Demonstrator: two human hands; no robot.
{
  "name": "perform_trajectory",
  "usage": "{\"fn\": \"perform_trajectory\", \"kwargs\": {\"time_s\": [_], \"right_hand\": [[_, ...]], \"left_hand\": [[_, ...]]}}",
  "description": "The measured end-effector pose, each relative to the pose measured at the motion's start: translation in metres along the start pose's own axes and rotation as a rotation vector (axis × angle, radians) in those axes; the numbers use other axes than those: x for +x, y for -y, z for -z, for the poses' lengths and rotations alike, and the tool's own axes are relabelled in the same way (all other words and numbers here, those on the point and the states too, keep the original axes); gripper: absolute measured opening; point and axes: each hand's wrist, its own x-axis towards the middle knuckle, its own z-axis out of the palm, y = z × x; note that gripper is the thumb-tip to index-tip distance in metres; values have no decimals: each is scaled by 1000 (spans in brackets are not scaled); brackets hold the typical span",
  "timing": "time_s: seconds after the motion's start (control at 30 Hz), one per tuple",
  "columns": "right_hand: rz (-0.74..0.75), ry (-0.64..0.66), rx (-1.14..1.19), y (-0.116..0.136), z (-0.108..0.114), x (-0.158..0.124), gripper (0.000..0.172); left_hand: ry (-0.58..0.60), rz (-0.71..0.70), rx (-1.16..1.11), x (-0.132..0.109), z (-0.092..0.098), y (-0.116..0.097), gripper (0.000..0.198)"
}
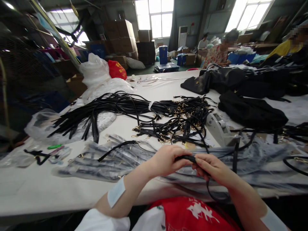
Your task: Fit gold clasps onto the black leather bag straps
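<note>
Both hands meet over the table's near edge, fingers closed around one black strap (189,158). My left hand (172,159) pinches its left part, and my right hand (209,165) grips it just beside, the two almost touching. A thin loop of strap hangs below my right hand. Clear plastic sleeves with dark straps inside (103,162) lie under and around the hands. Beyond them is a pile of short black straps with gold clasps (168,128), and behind it a long bundle of black straps (115,104) tied with a white band.
A white tape dispenser (220,130) stands right of the straps. Black bags (252,109) cover the right side of the white table (29,192). Plastic wrap (96,73) and a red bag (117,70) lie at the back left. Several people are at the far right.
</note>
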Motion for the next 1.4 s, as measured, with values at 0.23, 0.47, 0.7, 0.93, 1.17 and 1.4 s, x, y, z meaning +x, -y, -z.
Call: {"fn": "perform_trajectory", "kwargs": {"time_s": [0.23, 0.47, 0.7, 0.93, 1.17, 1.4], "right_hand": [[-18, -154, 87, 6, 15, -3, 55], [-3, -160, 13, 4, 13, 9, 58], [80, -269, -526, -11, 35, 15, 42], [-8, -272, -957, -49, 68, 56, 33], [-122, -406, -1090, -70, 77, 108, 27], [-106, -440, -992, -71, 78, 102, 12]], "left_hand": [[13, 3, 116, -25, 49, 1, 25], [-46, 121, 211, -42, 67, 2, 22], [-9, 417, 496, -72, 114, 25, 25], [-78, 780, 704, -101, 128, 78, 51], [79, 540, 318, -72, 71, 68, 35], [124, 448, 193, -61, 36, 70, 27]]}}
